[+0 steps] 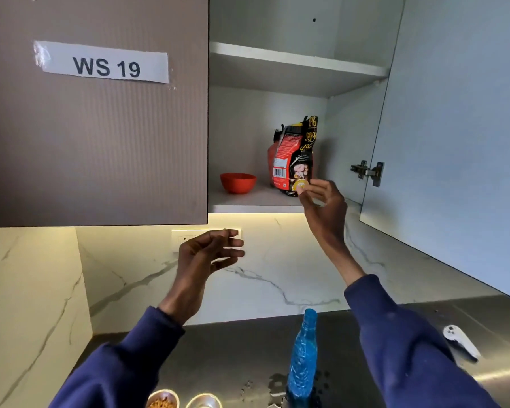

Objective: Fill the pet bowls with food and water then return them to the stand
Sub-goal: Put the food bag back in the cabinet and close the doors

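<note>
A red and black pet food bag (295, 154) stands upright on the lower shelf of an open wall cabinet. My right hand (321, 198) is raised to the bag's lower right corner; its fingers are spread and the fingertips just touch the bag. My left hand (209, 251) hovers below the cabinet, empty, with loosely curled fingers. At the bottom edge a metal bowl with brown kibble (163, 402) sits beside a second metal bowl (203, 403), whose contents are cut off. A blue water bottle (302, 354) stands on the dark counter.
A red bowl (237, 182) sits on the shelf left of the bag. The open cabinet door (454, 128) juts out at right; the closed door labelled WS 19 (100, 128) is at left. A white handheld device (461, 340) lies on the counter. Water spots surround the bottle.
</note>
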